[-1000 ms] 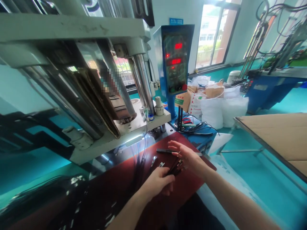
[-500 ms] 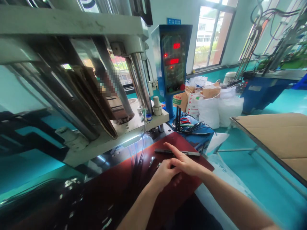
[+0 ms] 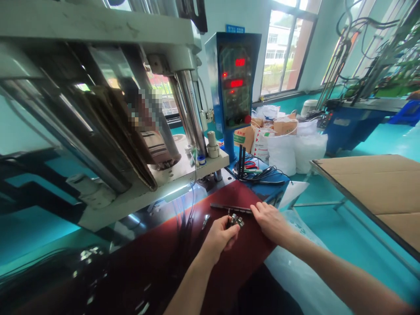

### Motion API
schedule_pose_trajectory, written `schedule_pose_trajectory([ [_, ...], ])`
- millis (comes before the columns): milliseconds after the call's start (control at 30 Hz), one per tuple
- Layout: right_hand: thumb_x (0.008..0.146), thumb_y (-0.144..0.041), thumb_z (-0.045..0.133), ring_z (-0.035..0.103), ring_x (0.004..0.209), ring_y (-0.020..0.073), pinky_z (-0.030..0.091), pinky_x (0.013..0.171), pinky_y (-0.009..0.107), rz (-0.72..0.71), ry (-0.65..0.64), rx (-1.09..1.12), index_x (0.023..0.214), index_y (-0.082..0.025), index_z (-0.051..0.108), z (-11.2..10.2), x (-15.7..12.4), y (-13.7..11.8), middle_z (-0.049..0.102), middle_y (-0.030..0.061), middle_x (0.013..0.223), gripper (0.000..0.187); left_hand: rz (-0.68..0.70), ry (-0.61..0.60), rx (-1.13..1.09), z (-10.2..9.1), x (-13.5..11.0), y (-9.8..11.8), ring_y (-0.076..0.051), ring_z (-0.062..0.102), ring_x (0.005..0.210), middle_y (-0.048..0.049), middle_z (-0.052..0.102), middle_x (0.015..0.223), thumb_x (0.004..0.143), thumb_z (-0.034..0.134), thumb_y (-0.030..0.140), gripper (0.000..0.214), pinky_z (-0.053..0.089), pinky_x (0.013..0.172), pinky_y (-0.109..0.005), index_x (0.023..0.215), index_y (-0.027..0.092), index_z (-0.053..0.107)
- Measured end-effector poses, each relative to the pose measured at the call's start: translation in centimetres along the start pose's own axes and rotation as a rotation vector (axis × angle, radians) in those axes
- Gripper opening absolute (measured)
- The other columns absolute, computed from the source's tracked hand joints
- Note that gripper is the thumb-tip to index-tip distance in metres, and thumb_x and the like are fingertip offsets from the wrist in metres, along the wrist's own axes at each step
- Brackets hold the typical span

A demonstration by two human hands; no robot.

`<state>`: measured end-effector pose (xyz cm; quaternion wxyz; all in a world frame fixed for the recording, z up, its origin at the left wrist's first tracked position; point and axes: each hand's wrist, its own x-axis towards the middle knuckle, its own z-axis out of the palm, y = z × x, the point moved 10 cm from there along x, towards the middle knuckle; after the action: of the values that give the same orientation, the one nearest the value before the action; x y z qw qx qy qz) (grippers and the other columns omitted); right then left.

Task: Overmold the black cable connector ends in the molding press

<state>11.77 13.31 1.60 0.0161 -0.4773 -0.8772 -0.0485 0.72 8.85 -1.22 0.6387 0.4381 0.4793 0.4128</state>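
My left hand [image 3: 218, 236] is closed around a small bunch of silver metal connectors [image 3: 236, 220], whose ends stick out past the thumb and fingertips. My right hand [image 3: 271, 220] grips the right end of a slim dark bar [image 3: 231, 207] that lies across the far part of the red-brown board [image 3: 243, 192]. To the left of my left hand, one more silver connector [image 3: 206, 220] rests on the board. Thin black cables [image 3: 185, 218] run over the board near it. A dark bundle with shiny metal ends [image 3: 88, 258] lies at the lower left, blurred.
A press with steel columns [image 3: 190, 111] stands at the left, its pale plate [image 3: 210, 161] beside the board. Behind are a blue control box [image 3: 216, 87] and coiled black cables [image 3: 262, 175]. A cardboard-topped table [image 3: 364, 175] is at right. White sacks [image 3: 282, 153] stand farther back.
My hands, together before, are now apart. The right hand has moved right onto the bar's end. The connectors in my left hand have come into view.
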Motion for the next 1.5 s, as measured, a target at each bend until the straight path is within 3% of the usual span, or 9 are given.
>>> schedule_pose_trajectory([
  [167, 0.07, -0.011, 0.048, 0.06, 0.075, 0.0232, 0.039, 0.062, 0.029, -0.061, -0.176, 0.263, 0.081, -0.017, 0.05, 1.4, -0.7, -0.5, 0.061, 0.0079, 0.08, 0.013, -0.01, 0.044, 0.063, -0.1, -0.1, -0.4, -0.003, 0.027, 0.032, 0.008, 0.043, 0.047, 0.065, 0.063, 0.038, 0.028, 0.015, 0.033, -0.017, 0.07, 0.017, 0.044],
  [333, 0.067, -0.013, 0.04, 0.046, 0.037, 0.0111, 0.031, 0.037, 0.02, 0.139, -0.374, 1.071, 0.078, -0.021, 0.042, 4.5, -2.1, -0.1, 0.047, -0.0074, 0.049, 0.014, 0.203, 0.125, 0.345, -0.6, -0.9, 1.7, -0.006, 0.038, 0.046, 0.0047, 0.049, 0.058, 0.075, 0.055, 0.031, 0.015, 0.029, 0.045, -0.019, 0.074, 0.016, 0.049],
  [433, 0.068, -0.018, 0.042, 0.035, 0.026, 0.0077, 0.023, 0.026, 0.016, 0.23, -0.264, 1.528, 0.083, -0.021, 0.042, 4.7, -2.3, -1.0, 0.042, -0.0118, 0.042, 0.016, 0.284, 0.145, 0.502, -0.1, -1.5, 2.8, -0.01, 0.046, 0.06, 0.0025, 0.052, 0.066, 0.076, 0.055, 0.027, 0.011, 0.036, 0.058, -0.021, 0.074, 0.016, 0.051],
  [567, 0.079, -0.04, 0.048, 0.036, 0.026, 0.0055, 0.026, 0.024, 0.015, 0.268, -0.01, 1.83, 0.086, -0.019, 0.043, 3.9, -1.9, -1.9, 0.047, -0.01, 0.05, 0.022, 0.341, 0.17, 0.637, 0.6, -1.9, 3.3, -0.013, 0.05, 0.063, 0.0014, 0.056, 0.068, 0.075, 0.057, 0.026, 0.01, 0.037, 0.062, -0.023, 0.073, 0.018, 0.051],
  [733, 0.084, -0.058, 0.04, 0.041, 0.028, 0.0069, 0.028, 0.026, 0.015, 0.284, 0.075, 1.852, 0.092, -0.017, 0.047, 3.8, -1.6, -2.4, 0.048, -0.008, 0.048, 0.042, 0.42, 0.201, 0.801, 1.4, -2.1, 3.1, -0.015, 0.053, 0.063, -0.0023, 0.059, 0.069, 0.081, 0.047, 0.024, 0.012, 0.036, 0.062, -0.026, 0.072, 0.018, 0.052],
  [900, 0.085, -0.055, 0.04, 0.041, 0.03, 0.0077, 0.029, 0.027, 0.018, 0.296, 0.153, 1.792, 0.092, -0.017, 0.05, 3.4, -1.9, -2.3, 0.048, -0.0071, 0.05, 0.04, 0.242, 0.168, 0.661, 1.1, -0.6, 1.2, -0.014, 0.051, 0.058, -0.0015, 0.059, 0.062, 0.08, 0.048, 0.03, 0.02, 0.035, 0.057, -0.024, 0.067, 0.016, 0.054],
  [1133, 0.088, -0.051, 0.038, 0.04, 0.033, 0.0079, 0.031, 0.03, 0.022, 0.282, 0.234, 1.631, 0.094, -0.018, 0.051, 3.2, -1.9, -2.4, 0.046, -0.0053, 0.056, 0.036, 0.109, 0.099, 0.427, 1.1, 0.7, -0.4, -0.008, 0.034, 0.036, 0.0064, 0.039, 0.037, 0.077, 0.051, 0.036, 0.027, 0.024, 0.04, -0.021, 0.059, 0.017, 0.047],
  [1267, 0.09, -0.051, 0.035, 0.039, 0.033, 0.0088, 0.029, 0.031, 0.022, 0.263, 0.229, 1.506, 0.102, -0.018, 0.05, 3.4, -2.0, -2.4, 0.046, -0.0055, 0.052, 0.038, 0.104, 0.078, 0.356, 1.2, 0.6, -0.8, -0.007, 0.033, 0.034, 0.0069, 0.04, 0.04, 0.076, 0.053, 0.038, 0.026, 0.023, 0.037, -0.02, 0.062, 0.016, 0.048],
  [1500, 0.088, -0.051, 0.04, 0.04, 0.032, 0.0075, 0.031, 0.029, 0.019, 0.277, 0.189, 1.704, 0.107, -0.017, 0.051, 3.8, -2.0, -2.2, 0.047, -0.0067, 0.052, 0.04, 0.081, 0.007, 0.144, 0.6, 0.4, 0.2, -0.009, 0.047, 0.055, 0.001, 0.055, 0.065, 0.074, 0.06, 0.042, 0.03, 0.037, 0.052, -0.02, 0.076, 0.013, 0.058],
])
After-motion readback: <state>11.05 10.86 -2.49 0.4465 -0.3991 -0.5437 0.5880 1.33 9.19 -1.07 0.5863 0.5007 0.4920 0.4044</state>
